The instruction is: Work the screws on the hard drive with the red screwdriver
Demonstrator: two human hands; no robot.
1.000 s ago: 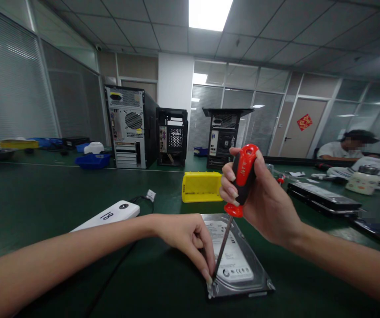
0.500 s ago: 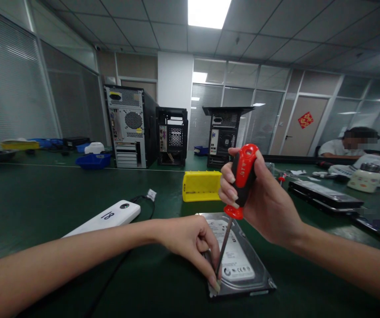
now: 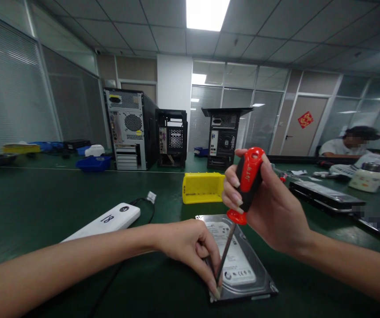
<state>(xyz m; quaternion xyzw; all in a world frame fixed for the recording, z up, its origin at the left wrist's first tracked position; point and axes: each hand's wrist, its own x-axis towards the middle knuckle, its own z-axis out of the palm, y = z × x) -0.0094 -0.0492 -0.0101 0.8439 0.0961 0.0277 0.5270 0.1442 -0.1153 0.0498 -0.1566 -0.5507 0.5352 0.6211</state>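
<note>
My right hand point(image 3: 269, 198) is wrapped round the red and black handle of a screwdriver point(image 3: 248, 179), which leans with its shaft running down to the left. The tip meets the near left corner of a silver hard drive point(image 3: 259, 269) lying flat, white label up, on the green table. Thumb and fingertips of my left hand point(image 3: 195, 254) pinch closed round the low end of the shaft at that corner. Whether a screw sits between those fingertips is hidden.
A yellow bin point(image 3: 203, 187) stands just behind the drive. To the left lie a white power bank point(image 3: 110, 221) and its cable. Computer cases point(image 3: 132, 128) stand at the back, with a blue tray point(image 3: 93, 163) nearby. More drives point(image 3: 325, 194) and a person point(image 3: 345, 143) are at right.
The screwdriver's handle, with my right hand, has shifted slightly right and down, so it leans a little more. My left hand keeps its pinch at the drive's corner.
</note>
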